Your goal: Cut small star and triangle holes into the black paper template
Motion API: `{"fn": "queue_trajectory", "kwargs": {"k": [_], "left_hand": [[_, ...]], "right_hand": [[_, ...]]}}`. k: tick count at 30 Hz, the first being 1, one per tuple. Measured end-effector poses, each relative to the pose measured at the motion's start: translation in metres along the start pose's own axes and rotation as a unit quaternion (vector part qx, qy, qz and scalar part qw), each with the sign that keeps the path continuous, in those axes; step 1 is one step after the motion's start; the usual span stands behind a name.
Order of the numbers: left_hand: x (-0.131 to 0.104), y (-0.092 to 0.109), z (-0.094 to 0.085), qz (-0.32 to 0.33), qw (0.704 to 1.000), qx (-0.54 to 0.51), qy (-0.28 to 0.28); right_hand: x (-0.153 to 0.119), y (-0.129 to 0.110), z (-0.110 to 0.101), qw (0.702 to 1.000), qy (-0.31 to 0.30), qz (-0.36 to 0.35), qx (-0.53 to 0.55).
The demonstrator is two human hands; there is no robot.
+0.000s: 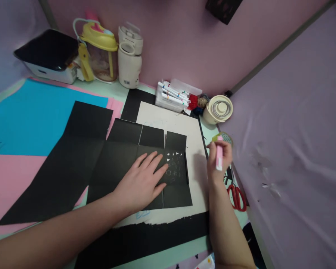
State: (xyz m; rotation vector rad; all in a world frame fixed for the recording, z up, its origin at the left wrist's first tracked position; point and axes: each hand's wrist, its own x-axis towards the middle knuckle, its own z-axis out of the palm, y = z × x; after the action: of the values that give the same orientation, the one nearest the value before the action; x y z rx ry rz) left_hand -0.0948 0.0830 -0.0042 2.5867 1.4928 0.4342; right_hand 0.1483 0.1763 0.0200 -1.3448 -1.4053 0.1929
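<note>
Hands at a pale green table, seen from above. The black paper, folded and slit into panels, is laid across the middle of the work surface; its right portion rests on a pale sheet, beneath which a larger black sheet is spread. The left hand is released, its fingers spread flat on the black paper—just beside a group of small white shapes, a star and triangles, with faint outlines drawn below them. By the right hand, a slim pink tool is grasped to the right of the black paper; its exact kind cannot be told.

At the left, a blue sheet is laid over pink paper, and both are partly covered by the black paper. Along the pink wall are set a black-lidded box, a jug with a yellow lid, a cream bottle and a clear case filled with markers. Red yarn and a round cream container are placed farther right. Red-handled scissors lie near the right forearm—close to a wrinkled purple covering, by which the right side of the room is bounded.
</note>
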Motion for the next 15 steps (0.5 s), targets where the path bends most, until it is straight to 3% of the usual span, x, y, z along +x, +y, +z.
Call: {"fn": "queue_trajectory", "kwargs": {"k": [2, 4, 6, 11, 15], "left_hand": [[0.001, 0.000, -0.001, -0.002, 1.000, 0.004, -0.003], [0.002, 0.001, -0.002, -0.003, 1.000, 0.008, -0.006], [0.003, 0.001, -0.002, -0.003, 1.000, 0.014, -0.008], [0.003, 0.001, -0.002, -0.001, 0.999, 0.034, -0.015], [0.008, 0.004, -0.011, 0.002, 0.997, 0.052, -0.053]], "right_hand": [[-0.010, -0.011, 0.007, 0.991, -0.117, 0.018, 0.061], [-0.020, -0.019, 0.013, 0.959, -0.259, 0.049, 0.108], [-0.026, -0.022, 0.017, 0.928, -0.342, 0.063, 0.135], [-0.030, -0.018, 0.020, 0.925, -0.352, 0.046, 0.132], [-0.031, -0.013, 0.022, 0.922, -0.358, 0.046, 0.141]]}}
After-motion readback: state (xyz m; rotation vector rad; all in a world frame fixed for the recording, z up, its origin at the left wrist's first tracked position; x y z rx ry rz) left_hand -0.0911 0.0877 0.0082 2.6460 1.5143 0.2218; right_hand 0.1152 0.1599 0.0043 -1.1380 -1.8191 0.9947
